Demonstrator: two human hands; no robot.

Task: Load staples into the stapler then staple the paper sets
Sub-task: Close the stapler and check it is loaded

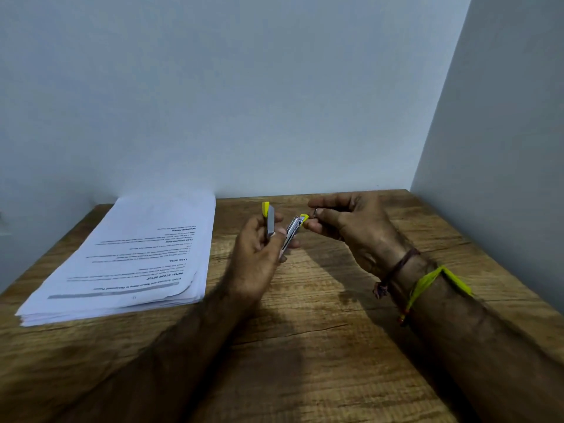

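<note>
Above the middle of the brown wooden table, the left hand grips a small silver metal stapler with yellow plastic tips, hinged open into a V. Its long axis runs away from the person, both arms pointing up and toward the far wall. It looks light, rigid and smooth, so the closed hinge end in the palm seems the safest hold. The right hand pinches something small and grey, probably a strip of staples, just beside the channel's yellow tip; blur hides detail. A stack of white printed paper sheets lies well apart at left.
</note>
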